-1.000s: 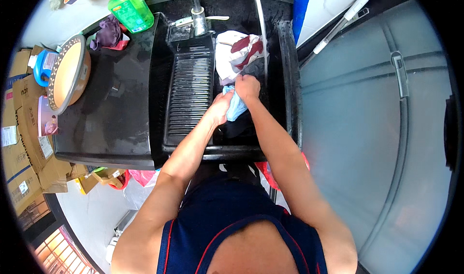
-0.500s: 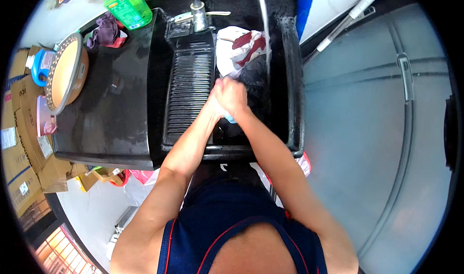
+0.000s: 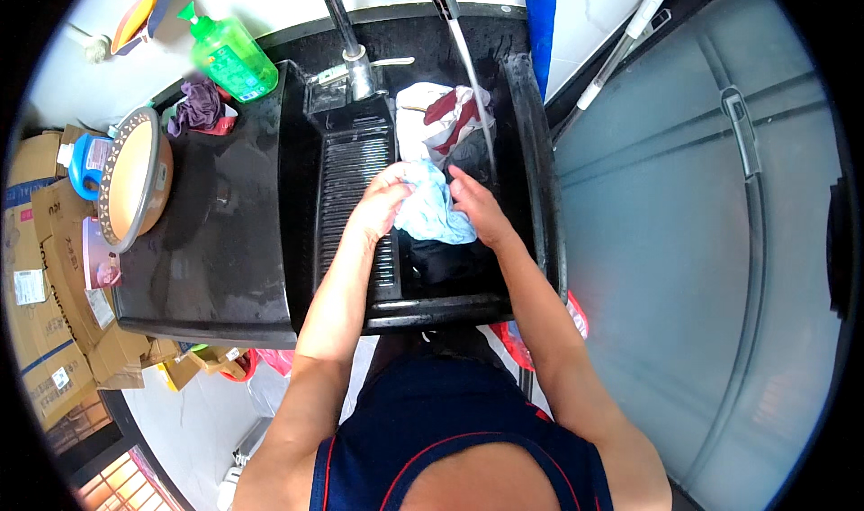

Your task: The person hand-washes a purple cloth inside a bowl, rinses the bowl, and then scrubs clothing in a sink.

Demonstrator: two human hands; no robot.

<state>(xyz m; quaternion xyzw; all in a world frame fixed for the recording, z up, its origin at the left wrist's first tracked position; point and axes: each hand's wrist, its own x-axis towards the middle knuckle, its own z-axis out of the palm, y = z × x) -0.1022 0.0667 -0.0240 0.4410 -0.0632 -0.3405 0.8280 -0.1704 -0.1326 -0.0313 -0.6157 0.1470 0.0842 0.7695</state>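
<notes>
Light-blue cloth point(image 3: 434, 212), my frame's centre, left hand point(image 3: 380, 205) gripping it, right hand point(image 3: 482, 212) at cloth's edge, hold I cannot tell

Light-blue cloth point(image 3: 434, 209), one piece

Plain-looking fabric, crumpled and loosely bunched, with irregular folds; lower part spread toward the right. Located between left hand point(image 3: 382, 203) and right hand point(image 3: 480, 209), over the black sink point(image 3: 544, 207).

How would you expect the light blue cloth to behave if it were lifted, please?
The light blue cloth would likely droop, since it creases softly in the left hand. It may be damp and heavy for its size, with water running into the sink beneath.
</notes>
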